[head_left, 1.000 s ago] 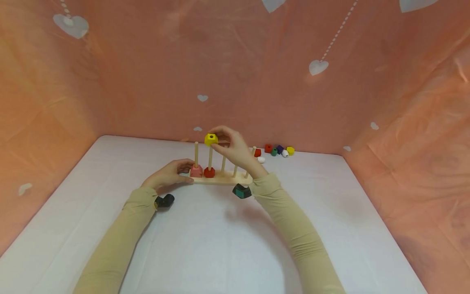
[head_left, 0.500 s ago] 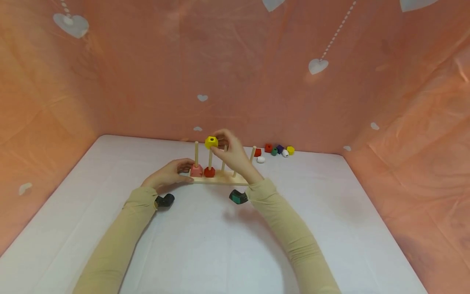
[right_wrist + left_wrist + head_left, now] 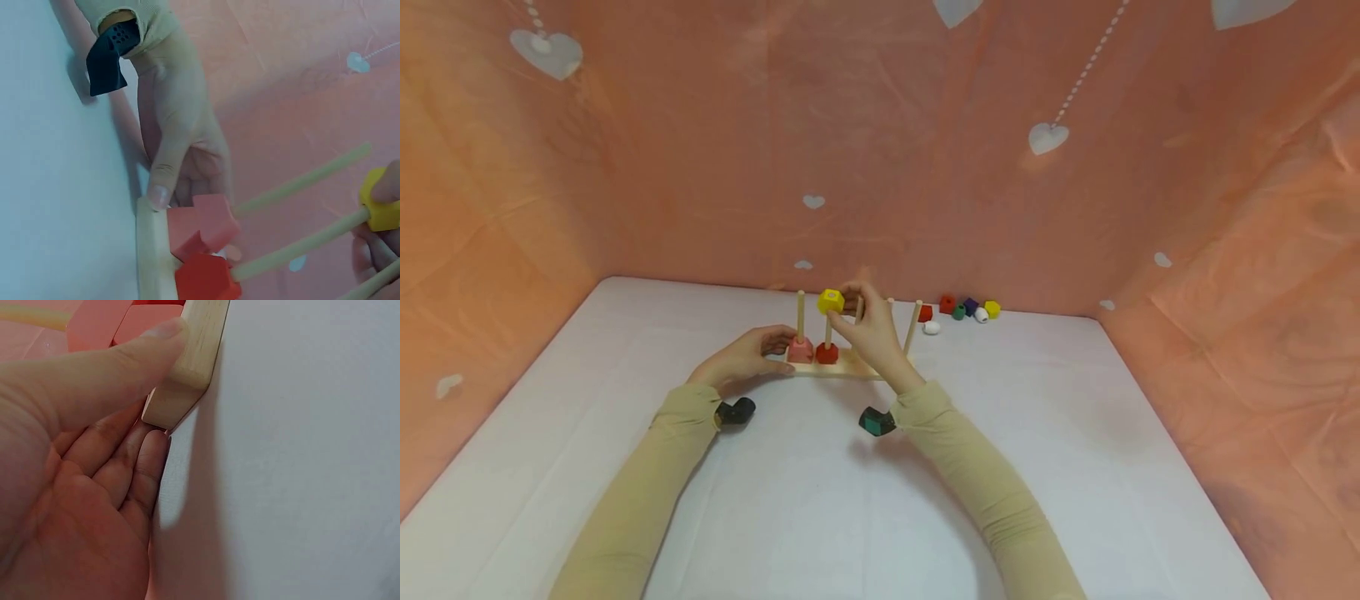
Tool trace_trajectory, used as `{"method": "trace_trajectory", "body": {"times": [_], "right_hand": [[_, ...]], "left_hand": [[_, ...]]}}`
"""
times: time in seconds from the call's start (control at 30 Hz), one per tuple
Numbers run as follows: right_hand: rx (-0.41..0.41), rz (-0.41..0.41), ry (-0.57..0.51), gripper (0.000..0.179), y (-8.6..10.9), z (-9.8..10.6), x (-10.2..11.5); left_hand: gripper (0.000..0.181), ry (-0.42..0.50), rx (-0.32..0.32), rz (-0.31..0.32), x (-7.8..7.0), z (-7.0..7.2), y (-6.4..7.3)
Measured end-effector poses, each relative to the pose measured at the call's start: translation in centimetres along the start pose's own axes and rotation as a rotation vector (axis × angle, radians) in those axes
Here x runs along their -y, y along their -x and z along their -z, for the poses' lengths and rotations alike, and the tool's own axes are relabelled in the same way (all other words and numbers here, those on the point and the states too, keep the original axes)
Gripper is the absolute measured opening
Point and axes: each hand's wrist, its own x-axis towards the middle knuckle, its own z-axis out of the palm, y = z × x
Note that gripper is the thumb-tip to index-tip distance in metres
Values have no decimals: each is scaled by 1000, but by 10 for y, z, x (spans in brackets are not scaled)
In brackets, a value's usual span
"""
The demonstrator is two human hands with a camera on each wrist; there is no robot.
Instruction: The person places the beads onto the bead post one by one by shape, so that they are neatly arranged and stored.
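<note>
My left hand (image 3: pixel 741 358) holds the left end of a wooden peg stand (image 3: pixel 838 367). In the left wrist view the thumb lies on the front edge of the base (image 3: pixel 197 350), with the other fingers behind. My right hand (image 3: pixel 878 333) pinches a yellow faceted bead (image 3: pixel 831 301) at the top of the second peg from the left. In the right wrist view, that peg (image 3: pixel 300 244) meets the yellow bead (image 3: pixel 381 212). A pink bead (image 3: pixel 801 350) sits low on the first peg (image 3: pixel 801 317), and a red bead (image 3: pixel 827 353) low on the second.
Behind the stand to the right lie a red bead (image 3: pixel 925 313) and a white bead (image 3: pixel 932 328). Farther right is a cluster: red (image 3: pixel 947 304), green (image 3: pixel 958 312), purple (image 3: pixel 971 307), white (image 3: pixel 981 315) and yellow (image 3: pixel 992 309) beads. A pink-orange curtain (image 3: pixel 880 167) backs the white table (image 3: pixel 790 500).
My right hand has come down a little with the yellow bead, and its wrist has shifted left and nearer. The bead's hole now looks filled by the peg tip. My left hand has stayed put.
</note>
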Motion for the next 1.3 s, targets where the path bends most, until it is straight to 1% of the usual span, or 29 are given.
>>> {"method": "trace_trajectory", "body": {"times": [0.03, 0.13, 0.27, 0.47, 0.57, 0.63, 0.7, 0.83, 1.0, 1.17, 1.3], "right_hand": [[-5, -11, -7, 35, 1, -1, 1], [-16, -25, -26, 34, 6, -1, 13], [-26, -20, -38, 32, 12, 0, 28], [-45, 25, -59, 32, 13, -1, 25], [-50, 22, -89, 32, 13, -2, 23], [-48, 12, -104, 33, 12, -3, 15], [-42, 2, -114, 34, 10, -4, 6], [-29, -59, -108, 37, 9, -7, -15], [-7, -163, -51, 34, 16, -11, -29], [24, -238, 6, 28, 21, -14, -35], [42, -278, 1, 28, 23, -15, -36]], "left_hand": [[60, 3, -1, 5, 0, 0, 0], [61, 8, -1, 12, 0, 0, 1], [62, 23, -6, 27, 0, 0, 1], [60, 15, -8, 20, -2, -1, 1], [61, 14, -4, 21, -2, -1, 1], [60, 25, -8, 33, -2, -2, 1], [60, 28, -6, 32, -3, -2, 1], [60, 19, -7, 23, -2, -1, 2], [60, 7, 3, -6, -1, 0, 2], [60, -2, 5, -8, -1, 0, 2], [60, -12, 4, -12, -3, 1, 2]]}}
